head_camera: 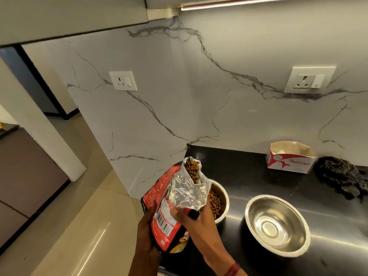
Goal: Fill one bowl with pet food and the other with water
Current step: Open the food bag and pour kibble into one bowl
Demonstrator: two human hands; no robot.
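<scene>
1. The bag (157,194) hides the near side of the left bowl (224,198), so its kibble shows only partly.
2. Both forearms are cut off at the bottom edge.
3. The left hand (146,234) fingers grasp the bag's side. The right hand (197,220) grips its foil neck, with the fingertips hidden.
4. The bag is held above the bench (328,216) edge, mouth up.
5. I count two steel bowls, the right bowl (276,224) showing bare steel, plus one box (288,161), one cloth (344,176) and two wall sockets (123,81).
</scene>
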